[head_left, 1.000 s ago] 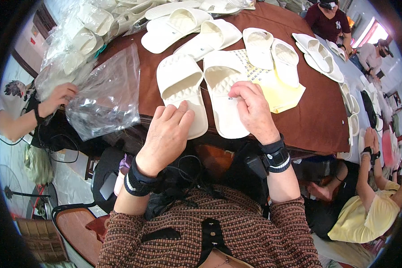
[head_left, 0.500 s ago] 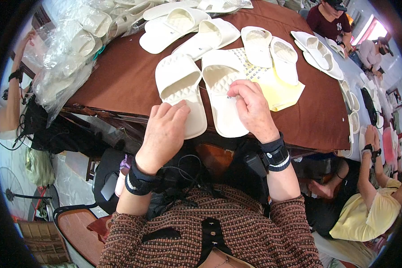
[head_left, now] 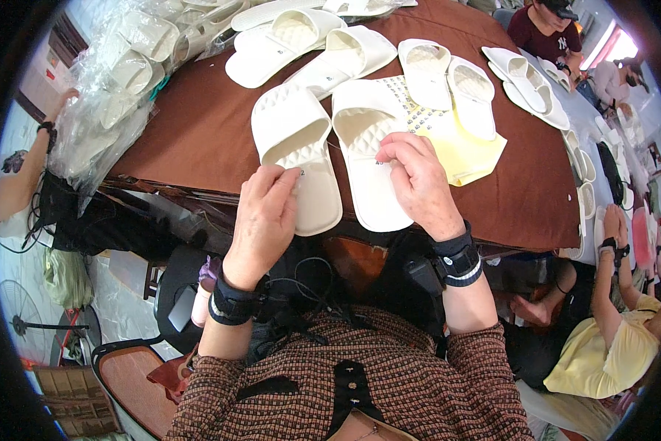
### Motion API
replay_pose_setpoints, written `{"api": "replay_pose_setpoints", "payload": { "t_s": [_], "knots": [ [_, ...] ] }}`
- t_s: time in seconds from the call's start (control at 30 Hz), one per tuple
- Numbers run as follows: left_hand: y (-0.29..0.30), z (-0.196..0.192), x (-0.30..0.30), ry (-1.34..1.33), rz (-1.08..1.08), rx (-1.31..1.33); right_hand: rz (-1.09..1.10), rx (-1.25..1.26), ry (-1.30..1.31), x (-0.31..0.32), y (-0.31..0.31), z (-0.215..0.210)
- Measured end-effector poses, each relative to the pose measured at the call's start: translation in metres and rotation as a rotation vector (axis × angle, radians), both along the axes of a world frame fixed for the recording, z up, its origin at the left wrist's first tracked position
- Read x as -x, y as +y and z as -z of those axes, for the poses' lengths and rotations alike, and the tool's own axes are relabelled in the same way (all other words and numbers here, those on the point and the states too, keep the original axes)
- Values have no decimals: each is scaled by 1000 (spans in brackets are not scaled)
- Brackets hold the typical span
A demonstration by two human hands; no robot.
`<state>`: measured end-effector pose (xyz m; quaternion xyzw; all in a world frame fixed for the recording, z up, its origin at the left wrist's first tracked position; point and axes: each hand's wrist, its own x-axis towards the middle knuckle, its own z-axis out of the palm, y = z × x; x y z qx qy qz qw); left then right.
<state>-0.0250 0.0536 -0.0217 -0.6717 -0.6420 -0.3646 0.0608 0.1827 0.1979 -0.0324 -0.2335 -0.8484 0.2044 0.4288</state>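
Note:
Two white slide slippers lie side by side at the table's near edge, their heels jutting past it toward me. On the left slipper (head_left: 320, 198), my left hand (head_left: 263, 213) bends over the outer edge, fingers pressed together. Its fingertips rest beside a small dark mark on the footbed; the thumb is hidden. My right hand (head_left: 422, 180) is closed at the outer side of the right slipper (head_left: 371, 195). Its curled index fingertip touches a similar dark mark there. Under the nearby slippers lies a yellow sheet (head_left: 477, 158) bearing rows of small dark stickers.
More white slippers (head_left: 282, 48) lie farther back on the brown-covered table (head_left: 198, 125). A heap of bagged slippers (head_left: 135, 81) covers the left corner. Another pair (head_left: 427, 73) rests over the sheet. Co-workers sit at the right, one in a yellow shirt (head_left: 602, 353). A chair (head_left: 135, 382) stands lower left.
The left slipper has shifted slightly toward me. My left fingers have moved a little left, uncovering the dark mark on its footbed. My right hand stays almost in place.

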Motion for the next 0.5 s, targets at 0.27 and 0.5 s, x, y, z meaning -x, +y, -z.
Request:
{"api": "replay_pose_setpoints", "payload": {
  "t_s": [0.27, 0.5],
  "knots": [
    [0, -9, -10, 204, -33, 108, -3, -24, -1, 0, 0, 1],
    [1, -11, -10, 237, -16, 99, 0, -22, 18, -1, 1, 4]
  ]
}}
